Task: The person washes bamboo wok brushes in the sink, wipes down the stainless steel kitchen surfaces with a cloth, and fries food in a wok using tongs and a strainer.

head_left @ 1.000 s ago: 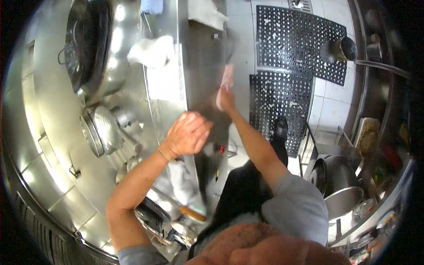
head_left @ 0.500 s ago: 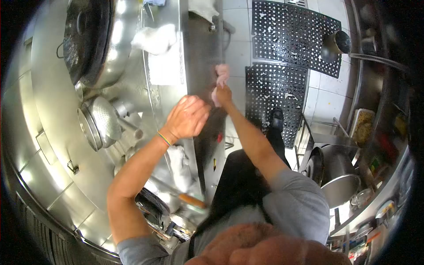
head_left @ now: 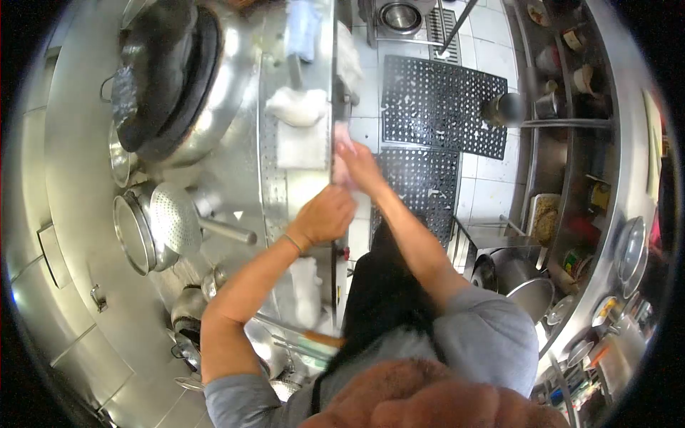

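Observation:
A pink cloth (head_left: pixel 341 132) hangs at the front edge of the steel counter (head_left: pixel 242 207), with my right hand (head_left: pixel 360 167) closed on it. Just below and to the left, my left hand (head_left: pixel 327 214) is curled closed over the counter's edge. Its fingertips are hidden, so whatever may be inside them cannot be seen. The two hands are close together, near the lower part of the cloth. White folded cloths (head_left: pixel 300 146) lie on the counter beyond my left hand, and another white cloth (head_left: pixel 307 292) is nearer my body.
A large wok (head_left: pixel 228 85) with a dark lid stands at the far left. Below it rest a perforated skimmer (head_left: pixel 175 217) and round pans. An orange-handled tool (head_left: pixel 325 339) lies near my waist. Black perforated mats (head_left: pixel 442 103) cover the floor; shelves (head_left: pixel 556 157) with pots stand at right.
My hands have come closer together at the counter's edge. The left hand has moved slightly right and down; the right still holds the pink cloth. The whole view has shifted.

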Tool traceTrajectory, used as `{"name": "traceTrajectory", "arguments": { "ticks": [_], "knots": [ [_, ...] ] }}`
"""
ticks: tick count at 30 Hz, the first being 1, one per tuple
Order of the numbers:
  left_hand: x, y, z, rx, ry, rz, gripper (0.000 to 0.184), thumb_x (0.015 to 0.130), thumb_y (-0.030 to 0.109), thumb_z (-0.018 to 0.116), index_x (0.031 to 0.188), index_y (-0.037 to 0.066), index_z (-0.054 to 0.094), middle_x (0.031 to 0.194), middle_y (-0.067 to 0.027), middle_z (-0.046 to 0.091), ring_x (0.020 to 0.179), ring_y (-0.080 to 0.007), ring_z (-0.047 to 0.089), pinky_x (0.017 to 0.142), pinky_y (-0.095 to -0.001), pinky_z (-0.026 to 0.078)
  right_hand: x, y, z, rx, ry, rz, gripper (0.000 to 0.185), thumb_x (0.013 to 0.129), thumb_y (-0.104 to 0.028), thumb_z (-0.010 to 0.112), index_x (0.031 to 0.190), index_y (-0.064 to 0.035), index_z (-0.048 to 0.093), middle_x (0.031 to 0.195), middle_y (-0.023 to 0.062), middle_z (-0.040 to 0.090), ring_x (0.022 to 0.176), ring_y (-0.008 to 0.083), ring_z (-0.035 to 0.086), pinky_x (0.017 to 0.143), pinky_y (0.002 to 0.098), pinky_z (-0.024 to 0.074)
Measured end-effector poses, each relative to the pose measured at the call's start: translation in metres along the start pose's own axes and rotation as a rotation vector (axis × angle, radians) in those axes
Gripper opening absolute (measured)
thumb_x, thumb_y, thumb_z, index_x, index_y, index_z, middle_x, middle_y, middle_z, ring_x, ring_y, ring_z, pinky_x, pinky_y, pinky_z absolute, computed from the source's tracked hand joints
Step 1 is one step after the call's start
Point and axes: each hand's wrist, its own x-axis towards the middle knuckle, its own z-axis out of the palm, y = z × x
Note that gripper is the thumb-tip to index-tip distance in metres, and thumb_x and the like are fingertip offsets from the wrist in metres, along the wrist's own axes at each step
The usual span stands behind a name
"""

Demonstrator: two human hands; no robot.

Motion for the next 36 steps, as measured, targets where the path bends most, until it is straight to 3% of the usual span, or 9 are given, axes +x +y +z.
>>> {"name": "traceTrajectory", "arguments": {
  "ticks": [6,13,16,19,21,25,29,34,36],
  "knots": [
    [0.001,-0.006,-0.008,-0.056,-0.011,0.026,0.014,0.085,0.016,0.057,0.088,0.004,0.062,0.084,-0.0095,0.056,0.085,-0.0257,0.053,0.079,-0.0370,0.044,0.026,-0.015,0.021,-0.020,0.131,-0.138,0.028,0.100,-0.025,0.055,0.102,0.0015,0.063,0.082,-0.0028,0.060,0.074,0.0066,0.052,0.064,0.0239,0.0440],
    [0.000,-0.001,-0.007,-0.176,0.095,0.005,0.015,0.086,0.014,0.057,0.093,0.002,0.063,0.087,-0.0098,0.057,0.086,-0.0260,0.054,0.081,-0.0384,0.044,-0.028,0.014,0.002,-0.057,-0.031,0.244,0.029,0.101,-0.025,0.051,0.112,-0.0015,0.064,0.090,0.0017,0.065,0.077,0.0095,0.057,0.070,0.0246,0.0479],
    [0.021,0.001,-0.027,-0.244,0.166,0.007,0.017,0.083,0.009,0.060,0.098,0.001,0.064,0.094,-0.0111,0.059,0.092,-0.0289,0.055,0.086,-0.0408,0.045,-0.021,0.000,-0.007,-0.011,0.148,0.365,0.028,0.101,-0.024,0.051,0.110,-0.0016,0.065,0.090,0.0037,0.065,0.077,0.0119,0.059,0.069,0.0263,0.0491],
    [0.069,-0.011,-0.086,-0.192,0.275,0.039,0.025,0.080,0.004,0.062,0.104,0.002,0.064,0.102,-0.0139,0.061,0.102,-0.0331,0.056,0.092,-0.0462,0.045,0.000,0.017,-0.055,0.198,0.104,0.350,0.028,0.101,-0.023,0.051,0.110,-0.0004,0.064,0.087,0.0057,0.065,0.071,0.0140,0.060,0.062,0.0291,0.0492],
    [0.108,-0.051,-0.117,0.058,0.311,-0.204,0.032,0.081,0.011,0.063,0.112,0.004,0.063,0.106,-0.0164,0.061,0.109,-0.0372,0.053,0.099,-0.0514,0.036,0.030,0.029,-0.082,0.283,0.096,0.322,0.027,0.101,-0.023,0.050,0.108,0.0001,0.063,0.083,0.0056,0.063,0.066,0.0135,0.059,0.056,0.0296,0.0475],
    [0.170,-0.130,-0.136,0.302,0.548,-0.756,0.067,0.087,0.032,0.064,0.138,-0.003,0.039,0.136,-0.0278,0.037,0.128,-0.0429,0.033,0.108,-0.0520,0.023,0.078,0.000,-0.093,0.179,0.226,0.251,0.026,0.101,-0.024,0.051,0.104,-0.0006,0.060,0.078,0.0049,0.060,0.060,0.0127,0.056,0.051,0.0290,0.0461],
    [0.188,-0.162,-0.129,0.237,0.334,-0.857,0.080,0.089,0.039,0.064,0.145,-0.004,0.027,0.140,-0.0299,0.034,0.132,-0.0409,0.030,0.113,-0.0469,0.020,0.124,-0.001,-0.130,0.115,0.208,0.063,0.028,0.100,-0.027,0.052,0.106,-0.0005,0.059,0.078,0.0054,0.060,0.057,0.0141,0.056,0.049,0.0298,0.0477],
    [0.203,-0.168,-0.131,0.080,0.359,-0.858,0.074,0.091,0.035,0.064,0.142,-0.006,0.029,0.141,-0.0276,0.032,0.133,-0.0400,0.029,0.112,-0.0471,0.021,0.190,-0.030,-0.168,0.186,0.218,0.005,0.035,0.097,-0.036,0.058,0.098,-0.0010,0.059,0.068,0.0044,0.057,0.053,0.0147,0.056,0.047,0.0308,0.0475],
    [0.212,-0.169,-0.133,0.070,0.382,-0.868,0.073,0.091,0.035,0.064,0.142,-0.006,0.030,0.141,-0.0279,0.032,0.133,-0.0400,0.029,0.112,-0.0469,0.022,0.232,-0.020,-0.181,-0.260,0.288,0.033,0.040,0.097,-0.031,0.053,0.113,0.0040,0.061,0.095,0.0205,0.067,0.087,0.0302,0.065,0.078,0.0381,0.0493]
  ]
}}
